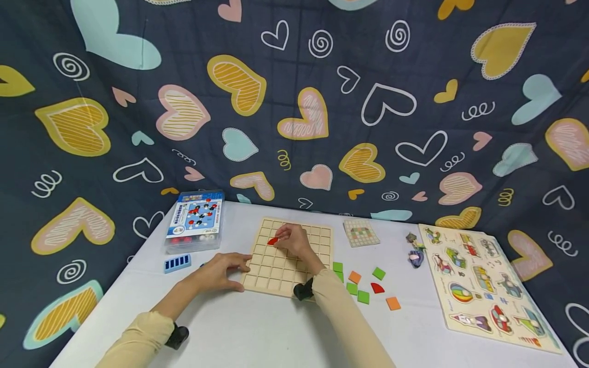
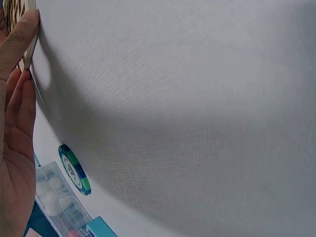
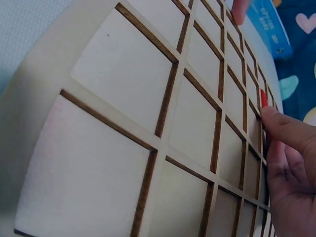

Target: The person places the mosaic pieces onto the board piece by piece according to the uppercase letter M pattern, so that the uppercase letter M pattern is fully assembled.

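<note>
A wooden grid board (image 1: 264, 271) lies flat on the table, divided into small square recesses. My right hand (image 1: 294, 240) is over its upper part and pinches a red quarter-circle tile (image 1: 273, 241) between thumb and fingertips. In the right wrist view only a thin red edge of the tile (image 3: 263, 98) shows beside the thumb, so I cannot tell whether it touches a recess. At the board's left side, my left hand (image 1: 218, 272) rests with relaxed fingers and thumb against the edge. The left wrist view shows thumb and fingers (image 2: 27, 98) touching that edge.
Right of the board lie several green tiles (image 1: 363, 297), orange tiles (image 1: 393, 303) and another red tile (image 1: 377, 288). Pattern cards (image 1: 361, 233) are behind them. A picture puzzle board (image 1: 488, 286) lies far right. At left stand a boxed model kit (image 1: 195, 222) and a blue slotted block (image 1: 177, 263).
</note>
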`<action>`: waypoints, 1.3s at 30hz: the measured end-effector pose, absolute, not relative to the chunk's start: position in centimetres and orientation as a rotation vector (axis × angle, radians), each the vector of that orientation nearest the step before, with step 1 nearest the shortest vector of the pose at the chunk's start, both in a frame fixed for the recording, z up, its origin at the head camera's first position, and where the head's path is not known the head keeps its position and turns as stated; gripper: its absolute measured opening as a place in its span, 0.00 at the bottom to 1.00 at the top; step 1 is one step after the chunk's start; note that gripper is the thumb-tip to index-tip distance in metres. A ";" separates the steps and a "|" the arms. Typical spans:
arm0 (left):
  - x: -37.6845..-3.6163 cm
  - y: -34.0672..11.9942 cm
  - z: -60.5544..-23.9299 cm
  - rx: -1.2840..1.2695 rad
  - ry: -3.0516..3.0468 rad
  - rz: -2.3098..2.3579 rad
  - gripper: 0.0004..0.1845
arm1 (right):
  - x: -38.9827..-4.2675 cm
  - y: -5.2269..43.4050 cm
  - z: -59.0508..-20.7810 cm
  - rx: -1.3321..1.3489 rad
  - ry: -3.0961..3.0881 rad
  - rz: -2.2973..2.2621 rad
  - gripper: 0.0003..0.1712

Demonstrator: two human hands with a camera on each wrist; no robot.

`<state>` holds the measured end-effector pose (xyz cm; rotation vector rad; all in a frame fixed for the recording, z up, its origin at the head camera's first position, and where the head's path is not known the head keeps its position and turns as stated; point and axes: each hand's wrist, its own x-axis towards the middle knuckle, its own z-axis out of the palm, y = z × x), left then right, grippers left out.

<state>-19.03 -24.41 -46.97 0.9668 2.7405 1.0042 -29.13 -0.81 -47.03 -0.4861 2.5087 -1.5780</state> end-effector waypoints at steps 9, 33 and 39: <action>-18.9 -24.4 -46.8 0.938 2.731 1.024 0.19 | -29.1 1.7 -46.8 -0.527 2.421 -1.702 0.13; -19.0 -24.3 -46.8 1.002 2.775 0.989 0.20 | -24.3 20.0 -45.4 -0.218 2.401 -1.810 0.17; -19.0 -24.2 -46.9 0.955 2.756 0.997 0.20 | -22.9 23.9 -46.2 -0.184 2.578 -1.650 0.16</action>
